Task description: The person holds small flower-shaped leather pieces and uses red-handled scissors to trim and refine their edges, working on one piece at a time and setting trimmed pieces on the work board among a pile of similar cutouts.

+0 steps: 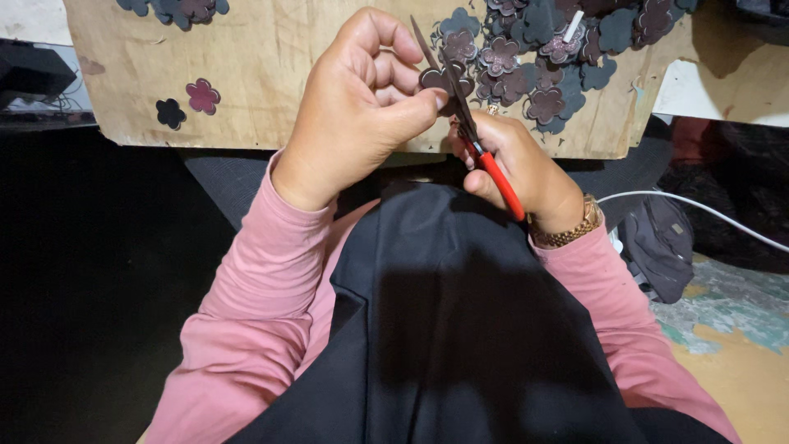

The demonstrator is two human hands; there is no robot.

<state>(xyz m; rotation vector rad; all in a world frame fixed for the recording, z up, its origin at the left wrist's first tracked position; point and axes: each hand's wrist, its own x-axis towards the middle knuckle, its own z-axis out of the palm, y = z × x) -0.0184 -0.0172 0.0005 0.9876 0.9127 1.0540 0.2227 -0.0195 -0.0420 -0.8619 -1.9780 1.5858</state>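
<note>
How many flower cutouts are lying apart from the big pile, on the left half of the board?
2 lie alone near the board's lower left: a dark flower cutout and a maroon flower cutout beside it. A small cluster at the top-left edge is cropped, so more may be hidden.

Home craft corner: rough plywood board strewn with cut flower shapes, cluttered floor.

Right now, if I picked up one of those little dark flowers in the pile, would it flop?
Probably not much: the flower pieces look thin, flat and small, so likely light. The left hand pinches one and it keeps its shape. A push would probably slide them, not roll.
</note>
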